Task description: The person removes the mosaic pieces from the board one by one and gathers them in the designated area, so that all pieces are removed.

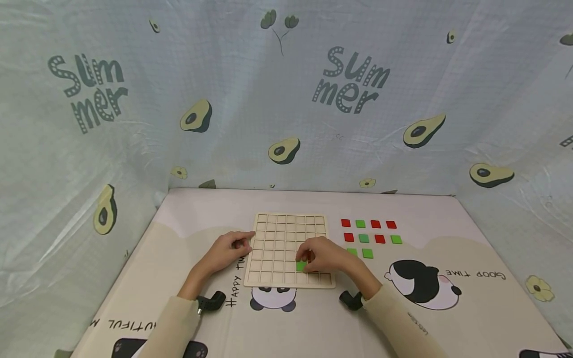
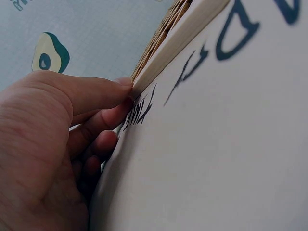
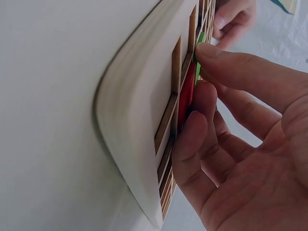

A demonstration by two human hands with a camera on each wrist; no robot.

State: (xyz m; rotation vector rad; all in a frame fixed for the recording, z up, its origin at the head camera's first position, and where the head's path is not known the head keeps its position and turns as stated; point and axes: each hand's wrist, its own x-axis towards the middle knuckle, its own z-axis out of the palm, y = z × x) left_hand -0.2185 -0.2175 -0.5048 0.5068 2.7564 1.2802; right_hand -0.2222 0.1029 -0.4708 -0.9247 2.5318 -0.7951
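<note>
A pale wooden grid board (image 1: 268,253) lies flat in the middle of the table. My left hand (image 1: 229,250) holds its left edge with thumb and index finger, the other fingers curled below. Over the near right part of the board, my right hand (image 1: 325,253) pinches a green tile (image 1: 301,266) between thumb and fingers, right at a cell. In the right wrist view a red tile (image 3: 186,96) shows beside the green one, close by the curled fingers; from the head view the hand mostly hides it.
Right of the board, loose tiles lie in three rows, among them a red tile (image 1: 346,223), a teal tile (image 1: 363,238) and a green tile (image 1: 367,253). The tablecloth (image 1: 313,323) has printed animals and words. A patterned curtain (image 1: 241,89) surrounds the table's back and sides.
</note>
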